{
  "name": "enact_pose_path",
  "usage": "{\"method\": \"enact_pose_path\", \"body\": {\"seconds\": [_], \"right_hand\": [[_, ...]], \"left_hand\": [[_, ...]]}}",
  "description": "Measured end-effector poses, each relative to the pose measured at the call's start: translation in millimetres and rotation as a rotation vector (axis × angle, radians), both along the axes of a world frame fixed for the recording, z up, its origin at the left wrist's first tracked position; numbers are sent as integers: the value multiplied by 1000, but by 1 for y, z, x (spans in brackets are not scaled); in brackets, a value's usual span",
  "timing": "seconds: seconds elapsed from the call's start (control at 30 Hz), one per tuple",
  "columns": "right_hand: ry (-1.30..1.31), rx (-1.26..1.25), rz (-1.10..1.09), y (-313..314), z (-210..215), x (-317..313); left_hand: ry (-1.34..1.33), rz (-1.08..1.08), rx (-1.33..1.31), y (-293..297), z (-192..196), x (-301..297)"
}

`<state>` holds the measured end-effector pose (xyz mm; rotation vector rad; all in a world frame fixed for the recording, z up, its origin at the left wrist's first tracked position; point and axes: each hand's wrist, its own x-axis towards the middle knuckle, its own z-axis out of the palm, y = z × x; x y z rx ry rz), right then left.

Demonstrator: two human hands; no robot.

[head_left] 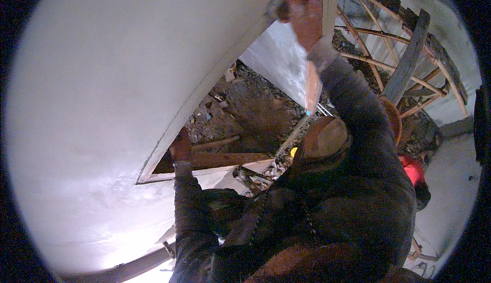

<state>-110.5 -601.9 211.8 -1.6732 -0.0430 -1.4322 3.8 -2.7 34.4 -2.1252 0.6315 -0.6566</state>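
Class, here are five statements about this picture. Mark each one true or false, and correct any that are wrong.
1. The left hand is near the pointed left corner of the opening in the pale wall. True.
2. The right hand is lower in the picture than the left. False: the right hand is higher.
3. Rubble shows through the opening. True.
4. The person's sleeves are bright yellow. False: the sleeves are dark.
5. A framework of poles and boards shows at the picture's right. True.

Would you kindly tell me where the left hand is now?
In the head view, the left hand is left of centre, near the lower-left corner of the opening in the pale wall.
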Motion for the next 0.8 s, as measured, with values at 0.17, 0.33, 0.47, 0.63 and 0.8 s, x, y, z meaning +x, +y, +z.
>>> {"method": "enact_pose_path", "body": {"seconds": [0.17, 0.33, 0.47, 0.63, 0.8], "right_hand": [[193, 103, 147, 170, 73, -54], [-16, 279, 92, 70, 33, -32], [-21, 138, -185, 39, 1, 12], [73, 57, 232, 161, 62, -53], [73, 203, -124, 75, 38, -31]], "left_hand": [[115, 62, -220, 20, -11, 11], [390, 47, -587, -25, 24, -7], [463, -32, -880, -27, 20, -13], [422, 243, -366, -67, 71, -53], [322, -156, -662, -3, 13, -8]]}}
